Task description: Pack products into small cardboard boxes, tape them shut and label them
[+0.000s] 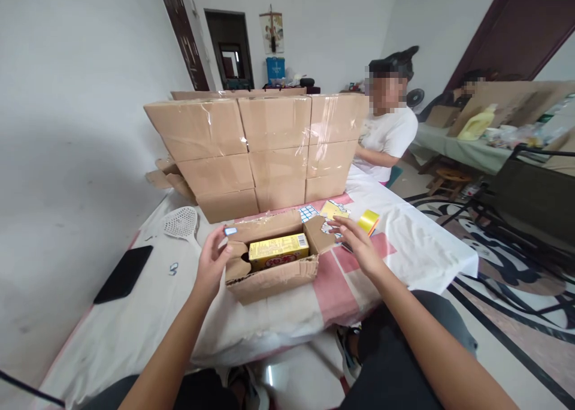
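Note:
On the cloth-covered table before me sits an open cardboard box, its flaps spread out. Inside lies a yellow printed carton with a barcode. My left hand is at the box's left side, with a small blue-and-white piece at its fingertips; what this piece is I cannot make out. Over the right flap my right hand hovers with its fingers apart, holding nothing. Behind that flap are a blue-and-white grid sheet, a yellow sheet and a yellow tape roll.
Stacked taped cartons form a wall behind the box. A black tablet-like slab and a white perforated paddle lie at left. Across the table sits a person; a dark chair stands at right.

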A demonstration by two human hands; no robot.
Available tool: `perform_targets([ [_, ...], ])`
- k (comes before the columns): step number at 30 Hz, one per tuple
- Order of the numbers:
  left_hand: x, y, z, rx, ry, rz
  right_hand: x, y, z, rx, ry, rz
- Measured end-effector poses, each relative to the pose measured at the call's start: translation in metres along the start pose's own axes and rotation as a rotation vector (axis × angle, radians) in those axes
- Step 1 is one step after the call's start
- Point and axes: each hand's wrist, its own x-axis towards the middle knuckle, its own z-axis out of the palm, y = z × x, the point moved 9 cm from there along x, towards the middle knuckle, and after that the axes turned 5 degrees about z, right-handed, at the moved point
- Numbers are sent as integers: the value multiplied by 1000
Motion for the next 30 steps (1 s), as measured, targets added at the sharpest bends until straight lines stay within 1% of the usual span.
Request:
perform_targets([
  [2,-6,28,-13,181,97,164,-2,12,12,34,-50,3],
  [3,-8,45,-14,319,115,260,-4,15,18,44,-62,-14],
  [4,-9,61,-9,461,91,344,-5,16,24,51,-72,-35],
  [5,-7,73,3,586,12,402,-7,17,30,48,-83,-53],
  [6,-3,80,21,673,-114,428,-9,19,35,39,-92,-68],
  [8,3,83,66,749,-436,404,-13,20,42,21,-104,-92],
  [10,4,80,111,837,-707,375,-15,20,51,31,-143,-121],
  [11,3,78,129,897,-805,363,-16,20,56,51,-171,-137],
  [12,2,76,144,958,-870,354,-16,18,62,80,-194,-152],
  [13,0,75,156,1013,-907,348,-17,17,68,111,-207,-164],
  [14,-1,75,163,1055,-920,348,-17,16,73,140,-207,-175],
  [15,-2,76,168,1087,-926,352,-18,15,78,170,-195,-185],
  [17,-6,76,170,1139,-933,352,-21,12,87,212,-173,-215],
  [21,-11,65,159,1199,-967,253,-31,8,100,222,-117,-247],
  [23,-14,63,153,1219,-932,219,-35,6,100,198,-90,-256],
  [24,-15,64,148,1217,-885,221,-36,5,99,178,-87,-260],
  [25,-16,69,142,1197,-817,229,-36,5,99,148,-92,-261],
  [26,-16,75,131,1170,-714,231,-36,4,99,110,-103,-259],
  [27,-15,84,115,1138,-555,230,-35,4,99,65,-120,-257],
  [28,-14,95,92,1104,-362,230,-34,3,99,18,-140,-254],
  [30,-15,113,40,1063,4,207,-33,3,97,-53,-163,-244],
])
